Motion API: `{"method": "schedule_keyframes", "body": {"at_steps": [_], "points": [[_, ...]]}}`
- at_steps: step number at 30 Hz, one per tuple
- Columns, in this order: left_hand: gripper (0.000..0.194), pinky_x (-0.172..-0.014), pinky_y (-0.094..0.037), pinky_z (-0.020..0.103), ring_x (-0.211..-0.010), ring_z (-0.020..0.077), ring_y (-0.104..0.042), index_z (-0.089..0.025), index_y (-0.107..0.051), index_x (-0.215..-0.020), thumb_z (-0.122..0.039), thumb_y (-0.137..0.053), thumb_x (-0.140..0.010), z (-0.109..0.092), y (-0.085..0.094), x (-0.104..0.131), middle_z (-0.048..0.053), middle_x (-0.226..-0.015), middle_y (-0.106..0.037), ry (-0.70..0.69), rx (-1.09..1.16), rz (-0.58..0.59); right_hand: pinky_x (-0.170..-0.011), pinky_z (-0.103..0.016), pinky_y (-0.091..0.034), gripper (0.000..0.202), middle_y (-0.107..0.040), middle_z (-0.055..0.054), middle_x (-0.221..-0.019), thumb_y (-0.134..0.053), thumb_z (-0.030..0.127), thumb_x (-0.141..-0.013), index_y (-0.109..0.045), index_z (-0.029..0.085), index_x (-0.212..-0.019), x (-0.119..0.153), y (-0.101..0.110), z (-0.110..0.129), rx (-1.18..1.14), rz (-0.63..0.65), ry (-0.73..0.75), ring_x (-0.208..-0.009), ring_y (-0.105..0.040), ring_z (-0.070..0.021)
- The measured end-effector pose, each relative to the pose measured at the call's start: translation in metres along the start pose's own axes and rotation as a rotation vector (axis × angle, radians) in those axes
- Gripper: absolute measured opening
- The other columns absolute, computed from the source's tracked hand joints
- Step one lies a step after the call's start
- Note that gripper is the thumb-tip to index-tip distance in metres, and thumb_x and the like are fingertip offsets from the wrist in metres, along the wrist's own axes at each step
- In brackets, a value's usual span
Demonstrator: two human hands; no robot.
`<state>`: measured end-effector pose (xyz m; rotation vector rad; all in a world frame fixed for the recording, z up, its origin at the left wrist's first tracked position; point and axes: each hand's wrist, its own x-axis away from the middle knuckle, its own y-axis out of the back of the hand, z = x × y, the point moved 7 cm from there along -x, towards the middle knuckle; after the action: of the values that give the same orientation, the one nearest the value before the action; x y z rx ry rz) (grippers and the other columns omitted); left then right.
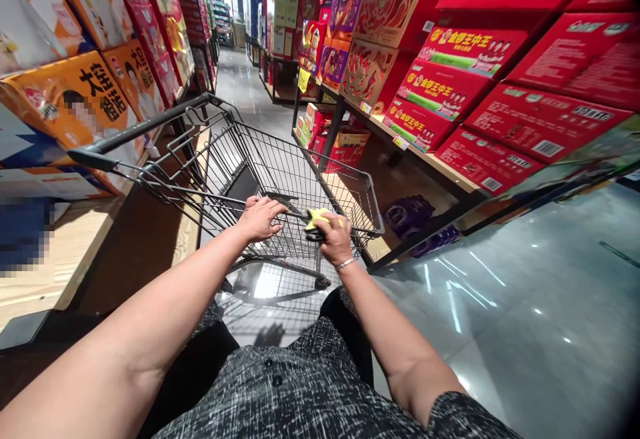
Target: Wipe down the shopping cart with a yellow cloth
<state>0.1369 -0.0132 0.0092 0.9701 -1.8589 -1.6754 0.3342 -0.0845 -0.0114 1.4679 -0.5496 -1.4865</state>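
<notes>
A dark grey wire shopping cart [280, 159] stands sideways in front of me, with its push handle [125, 136] toward the left. My left hand [263, 218] is on the cart's near top rail, its fingers bent over the bar and its thumb lower down. Just to the right, my right hand [334, 238] is closed around a bright yellow cloth [317, 216], which it presses against the same rail. Something black shows under the cloth; its kind is unclear. Through the wires, the basket shows a dark flap [239, 189] near the handle end.
Orange packages [75, 102] are stacked on a wooden shelf at the left. Red cartons [425, 102] fill the right-hand shelf [450, 176], with purple packs [407, 216] beneath. Between the shelves a shiny aisle floor [240, 79] runs back. A cart wheel [323, 283] rests near my legs.
</notes>
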Motion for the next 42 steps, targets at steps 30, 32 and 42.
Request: {"method": "schedule_keyframes", "body": {"at_steps": [30,32,42], "points": [[0.053,-0.113,-0.018,0.054,-0.131,0.0308,-0.041,-0.027,-0.054,-0.131,-0.026,-0.062,-0.079,-0.045,-0.015,-0.027,0.006,-0.134,-0.058,-0.005,0.041,0.032,-0.091,-0.045,-0.034,0.032,-0.065,-0.004,-0.112,-0.061,0.008,-0.079,-0.074,0.032,-0.097,0.099,-0.102,-0.078,0.091,0.284,-0.067,-0.109,-0.047,-0.0273],[0.052,-0.113,-0.018,0.054,-0.129,0.0307,-0.043,-0.028,-0.055,-0.13,-0.024,-0.062,-0.078,-0.045,-0.014,-0.026,0.006,-0.132,-0.059,0.002,0.042,0.023,-0.096,-0.047,-0.033,0.037,-0.064,-0.004,-0.119,-0.057,0.008,-0.083,-0.074,0.034,-0.103,0.084,-0.063,-0.083,0.109,0.145,-0.077,-0.114,-0.043,-0.0283],[0.05,-0.112,-0.019,0.052,-0.121,0.0291,-0.047,-0.027,-0.057,-0.128,-0.022,-0.059,-0.077,-0.048,-0.014,-0.023,0.005,-0.119,-0.063,-0.026,0.06,0.001,-0.102,-0.046,-0.037,0.038,-0.056,-0.006,-0.114,-0.054,0.007,-0.079,-0.076,0.032,-0.097,0.087,-0.028,-0.099,0.158,-0.076,-0.215,-0.117,-0.038,-0.0282]]}}
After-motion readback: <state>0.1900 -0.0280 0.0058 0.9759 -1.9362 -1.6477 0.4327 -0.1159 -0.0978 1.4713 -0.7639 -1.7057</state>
